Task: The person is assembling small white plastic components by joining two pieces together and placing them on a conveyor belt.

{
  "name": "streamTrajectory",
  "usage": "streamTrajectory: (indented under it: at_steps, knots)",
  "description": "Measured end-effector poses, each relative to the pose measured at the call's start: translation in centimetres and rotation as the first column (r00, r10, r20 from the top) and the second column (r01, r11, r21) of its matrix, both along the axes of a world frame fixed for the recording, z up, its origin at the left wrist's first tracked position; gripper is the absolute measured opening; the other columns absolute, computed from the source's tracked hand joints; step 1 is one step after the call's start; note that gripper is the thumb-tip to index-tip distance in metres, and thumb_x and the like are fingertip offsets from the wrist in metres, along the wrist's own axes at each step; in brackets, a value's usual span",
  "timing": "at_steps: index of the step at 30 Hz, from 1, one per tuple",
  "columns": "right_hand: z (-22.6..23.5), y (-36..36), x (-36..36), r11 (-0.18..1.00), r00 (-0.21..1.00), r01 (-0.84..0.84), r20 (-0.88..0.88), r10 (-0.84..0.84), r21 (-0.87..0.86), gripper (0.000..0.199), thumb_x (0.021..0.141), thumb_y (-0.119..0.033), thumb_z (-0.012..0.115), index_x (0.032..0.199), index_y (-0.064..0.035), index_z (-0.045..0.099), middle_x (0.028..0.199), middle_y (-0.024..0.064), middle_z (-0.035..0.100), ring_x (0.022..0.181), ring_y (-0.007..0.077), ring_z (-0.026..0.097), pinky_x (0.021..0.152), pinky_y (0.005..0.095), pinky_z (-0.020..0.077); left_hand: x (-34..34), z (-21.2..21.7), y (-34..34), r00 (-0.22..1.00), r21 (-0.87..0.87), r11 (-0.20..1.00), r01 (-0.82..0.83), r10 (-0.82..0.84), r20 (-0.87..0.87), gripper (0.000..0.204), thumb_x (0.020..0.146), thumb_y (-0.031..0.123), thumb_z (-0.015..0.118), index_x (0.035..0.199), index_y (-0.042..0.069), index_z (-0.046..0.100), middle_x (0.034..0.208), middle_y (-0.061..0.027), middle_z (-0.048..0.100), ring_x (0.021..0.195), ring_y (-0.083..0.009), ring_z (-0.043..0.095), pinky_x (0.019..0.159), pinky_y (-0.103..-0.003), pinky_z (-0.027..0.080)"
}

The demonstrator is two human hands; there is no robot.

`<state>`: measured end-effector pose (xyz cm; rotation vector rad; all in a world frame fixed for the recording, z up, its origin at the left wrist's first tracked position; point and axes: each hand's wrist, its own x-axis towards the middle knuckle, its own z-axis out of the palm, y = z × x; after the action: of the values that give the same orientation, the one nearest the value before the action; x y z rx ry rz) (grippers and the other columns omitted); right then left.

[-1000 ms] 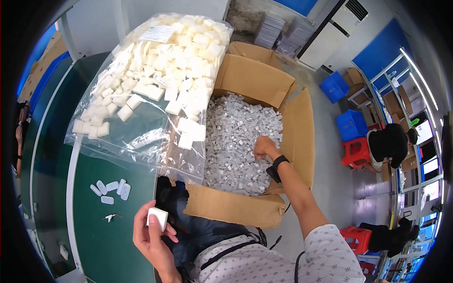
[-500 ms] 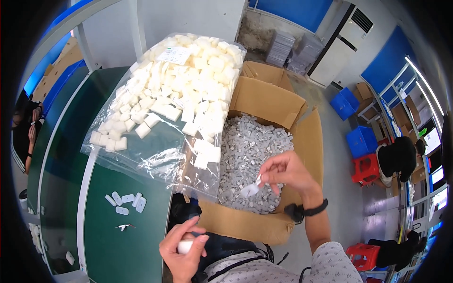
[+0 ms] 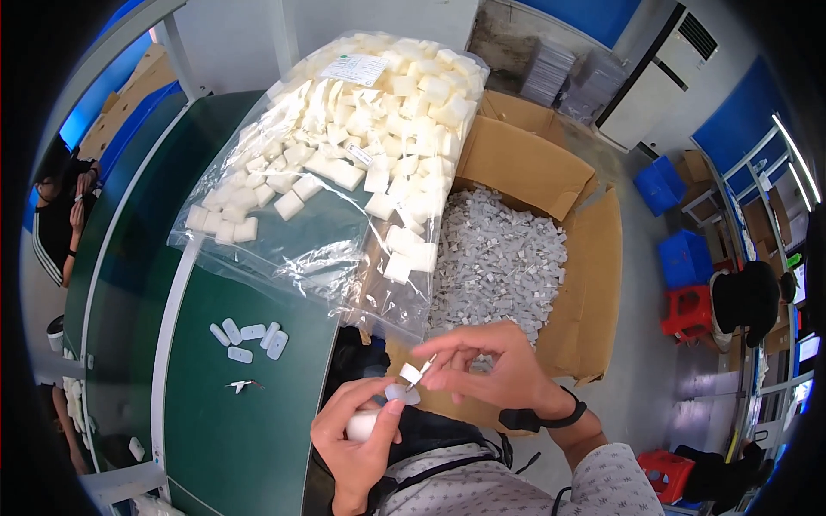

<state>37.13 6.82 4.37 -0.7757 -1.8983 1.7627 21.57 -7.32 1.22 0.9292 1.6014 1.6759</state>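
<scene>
My left hand (image 3: 357, 434) grips a small white oval plastic piece (image 3: 365, 423) close to my body. My right hand (image 3: 489, 368) pinches a tiny white part with a metal clip (image 3: 416, 373) just above it, the two pieces nearly touching. Behind my hands stands an open cardboard box (image 3: 587, 284) filled with several small white parts (image 3: 497, 258).
A large clear plastic bag (image 3: 344, 163) of white foam blocks lies on the green table (image 3: 232, 413) and hangs over the box. Several white oval pieces (image 3: 249, 337) and a small clip (image 3: 241, 386) lie on the table. Another person (image 3: 60, 215) sits at far left. Blue and red crates stand at right.
My right hand came out of the box with a small part and moved down to my left hand. My left hand shifted right to meet it.
</scene>
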Motion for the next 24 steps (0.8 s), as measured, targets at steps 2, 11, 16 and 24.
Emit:
streamTrajectory:
  at_steps: [2,11,16,24]
  knots:
    - [-0.6,-0.4,-0.4,0.999,0.996,0.002,-0.088,-0.006,-0.042,0.037,0.085,-0.01,0.08,0.12,-0.0023,0.069,0.087,0.0045,0.074,0.061,0.0035,0.062,0.058,0.0193,0.0473,-0.3,0.0,-0.2,0.983,-0.027,0.999,-0.023,0.028,0.182,0.02,0.089,0.002,0.071,0.106,-0.008,0.069,0.093,-0.015,0.069,0.05,-0.0115,0.057,0.042,-0.02,0.04]
    - [-2.9,-2.9,-2.2,0.861,0.991,0.111,-0.122,-0.057,0.496,0.037,0.079,-0.011,0.086,0.111,-0.0028,0.07,0.096,0.0083,0.071,0.056,0.0101,0.064,0.055,0.0236,0.0492,0.1,-0.4,-0.1,0.863,0.054,0.998,-0.039,0.006,0.505,0.025,0.093,-0.001,0.068,0.116,-0.011,0.064,0.085,-0.0175,0.071,0.05,-0.0124,0.059,0.039,-0.021,0.038]
    - [-2.2,-2.6,-2.2,0.831,0.988,0.109,-0.15,-0.031,0.546,0.026,0.078,-0.009,0.086,0.1,-0.0035,0.072,0.09,0.0063,0.07,0.055,0.0116,0.064,0.05,0.0247,0.0478,-1.0,1.0,0.1,0.94,-0.003,1.0,-0.028,0.027,0.339,0.037,0.086,0.0,0.076,0.12,-0.008,0.065,0.116,-0.0186,0.066,0.061,-0.011,0.061,0.05,-0.02,0.044]
    - [-2.3,-2.4,-2.4,0.721,0.998,0.052,-0.058,-0.017,0.691,0.028,0.076,-0.017,0.086,0.1,-0.0089,0.073,0.088,0.0022,0.069,0.058,0.0153,0.064,0.052,0.0276,0.0506,-1.1,2.5,-0.1,0.85,0.078,0.995,-0.057,0.09,-0.52,0.044,0.07,0.01,0.089,0.11,0.001,0.074,0.095,-0.0109,0.063,0.076,-0.0191,0.062,0.066,-0.028,0.048]
